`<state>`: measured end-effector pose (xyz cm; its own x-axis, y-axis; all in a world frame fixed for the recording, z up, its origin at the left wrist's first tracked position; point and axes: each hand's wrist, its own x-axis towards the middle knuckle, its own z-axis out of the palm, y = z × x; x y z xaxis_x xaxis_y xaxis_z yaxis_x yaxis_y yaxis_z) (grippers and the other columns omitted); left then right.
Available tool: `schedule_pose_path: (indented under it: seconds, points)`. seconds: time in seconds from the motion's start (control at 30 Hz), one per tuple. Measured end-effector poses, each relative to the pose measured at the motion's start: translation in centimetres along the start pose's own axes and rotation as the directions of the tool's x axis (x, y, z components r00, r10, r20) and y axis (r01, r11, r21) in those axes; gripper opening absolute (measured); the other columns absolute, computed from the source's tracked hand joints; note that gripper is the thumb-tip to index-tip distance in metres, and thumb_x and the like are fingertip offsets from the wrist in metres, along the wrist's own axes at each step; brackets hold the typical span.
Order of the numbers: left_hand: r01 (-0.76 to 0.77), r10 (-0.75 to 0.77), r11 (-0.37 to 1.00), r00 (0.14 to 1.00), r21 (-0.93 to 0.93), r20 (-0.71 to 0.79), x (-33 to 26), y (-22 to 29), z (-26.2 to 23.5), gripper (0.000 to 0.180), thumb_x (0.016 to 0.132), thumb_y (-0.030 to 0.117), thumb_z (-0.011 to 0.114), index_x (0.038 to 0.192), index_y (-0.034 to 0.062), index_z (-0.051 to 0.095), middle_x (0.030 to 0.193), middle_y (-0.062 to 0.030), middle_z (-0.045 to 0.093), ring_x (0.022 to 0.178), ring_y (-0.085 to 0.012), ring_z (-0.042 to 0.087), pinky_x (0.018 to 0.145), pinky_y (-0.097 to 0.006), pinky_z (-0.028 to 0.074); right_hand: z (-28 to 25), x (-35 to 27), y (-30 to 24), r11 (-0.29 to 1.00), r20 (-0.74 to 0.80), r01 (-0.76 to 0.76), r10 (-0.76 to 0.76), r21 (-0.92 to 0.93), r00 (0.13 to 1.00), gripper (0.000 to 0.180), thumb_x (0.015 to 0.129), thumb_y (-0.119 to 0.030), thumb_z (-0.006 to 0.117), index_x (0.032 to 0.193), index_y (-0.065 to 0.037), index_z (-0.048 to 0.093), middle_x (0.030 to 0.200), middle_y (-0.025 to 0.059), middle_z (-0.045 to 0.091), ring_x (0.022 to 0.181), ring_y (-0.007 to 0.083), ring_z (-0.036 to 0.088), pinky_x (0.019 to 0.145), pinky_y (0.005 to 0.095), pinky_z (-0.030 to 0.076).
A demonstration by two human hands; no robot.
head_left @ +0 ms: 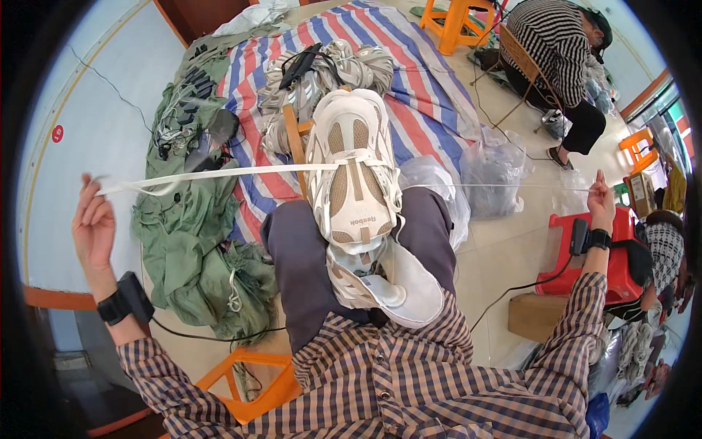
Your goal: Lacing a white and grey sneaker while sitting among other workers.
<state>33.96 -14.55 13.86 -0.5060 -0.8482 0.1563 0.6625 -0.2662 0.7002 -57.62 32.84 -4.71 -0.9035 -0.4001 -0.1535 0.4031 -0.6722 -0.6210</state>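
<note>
A white and beige sneaker (356, 197) rests between my thighs, its toe pointing away from me and its collar opened out toward my body. From its lacing, a flat white shoelace (241, 171) runs taut to the left. My left hand (95, 223), raised far out to that side, pinches the shoelace, part of which hangs in a loop beside the fingers. Out on the opposite side, my right hand (601, 201) has its fingers closed on a thin white strand (504, 186) stretched from the shoe; it looks like the lace's other end seen edge-on. Both arms are spread wide.
Behind the shoe stands a wooden bar (294, 139). Several sneakers (369, 69) are heaped on a striped sheet (424, 110). Green cloth (183, 241) lies left, plastic bags (493, 175) and a red stool (559, 230) right. A person (548, 44) sits at the back right.
</note>
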Motion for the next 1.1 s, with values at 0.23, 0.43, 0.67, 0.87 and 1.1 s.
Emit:
schedule_pose_path:
  seconds: [0.23, 0.43, 0.67, 0.87, 1.1]
  points:
    - [-0.184, 0.243, 0.959, 0.926, 0.218, -0.288, -6.7, 10.9, -8.5, 0.032, 0.098, 0.000, 0.042, 0.130, -0.0034, 0.043, 0.092, -0.0035, 0.049, 0.068, -0.0099, 0.044, 0.060, -0.023, 0.038, -4.3, -1.6, 0.2, 0.972, -0.119, 0.081, -0.109, -0.222, 0.987, 0.055, 0.079, 0.016, 0.042, 0.134, 0.007, 0.043, 0.129, 0.0140, 0.055, 0.078, 0.0143, 0.057, 0.066, 0.0198, 0.050]
    - [0.097, 0.272, 0.818, 0.804, 0.566, -0.530, -9.1, 7.7, -9.1, 0.039, 0.098, 0.007, 0.048, 0.136, 0.0002, 0.042, 0.118, -0.0051, 0.057, 0.100, -0.0125, 0.056, 0.081, -0.022, 0.047, 3.7, 1.8, -7.1, 0.935, 0.330, 0.223, -0.125, -0.277, 0.936, 0.030, 0.094, -0.004, 0.051, 0.123, 0.004, 0.051, 0.096, 0.0036, 0.055, 0.055, 0.0045, 0.036, 0.048, 0.0171, 0.031]
    - [0.022, 0.269, 0.892, 0.777, 0.452, -0.569, -8.6, 7.5, -12.2, 0.044, 0.093, 0.007, 0.056, 0.134, -0.0014, 0.043, 0.119, -0.0098, 0.059, 0.120, -0.0198, 0.053, 0.100, -0.031, 0.047, 22.9, -5.7, 2.7, -0.173, 0.626, 0.611, -0.044, -0.772, 0.779, 0.033, 0.095, -0.031, 0.055, 0.117, -0.009, 0.064, 0.103, 0.0001, 0.065, 0.088, 0.0121, 0.058, 0.075, 0.0253, 0.048]
    - [0.115, 0.102, 0.901, 0.881, 0.419, -0.462, -5.4, -4.8, -10.1, 0.035, 0.090, 0.003, 0.056, 0.123, -0.0029, 0.049, 0.106, -0.0100, 0.060, 0.096, -0.0166, 0.060, 0.081, -0.027, 0.052, 25.6, -21.1, 28.9, 0.489, 0.662, 0.448, 0.598, -0.748, 0.453, 0.026, 0.089, -0.025, 0.064, 0.104, -0.003, 0.065, 0.087, -0.0007, 0.062, 0.077, 0.0091, 0.055, 0.069, 0.0246, 0.046]
    - [0.003, 0.061, 0.328, 0.998, 0.945, -0.024, -1.1, -27.3, 11.0, 0.011, 0.085, 0.015, 0.062, 0.091, 0.0056, 0.060, 0.073, -0.0008, 0.057, 0.056, -0.0108, 0.048, 0.052, -0.026, 0.039, 26.6, -23.9, 32.5, 0.326, 0.701, 0.689, 0.611, -0.647, 0.369, 0.022, 0.088, -0.023, 0.067, 0.085, -0.003, 0.058, 0.077, 0.0008, 0.059, 0.068, 0.0096, 0.052, 0.061, 0.0255, 0.044]
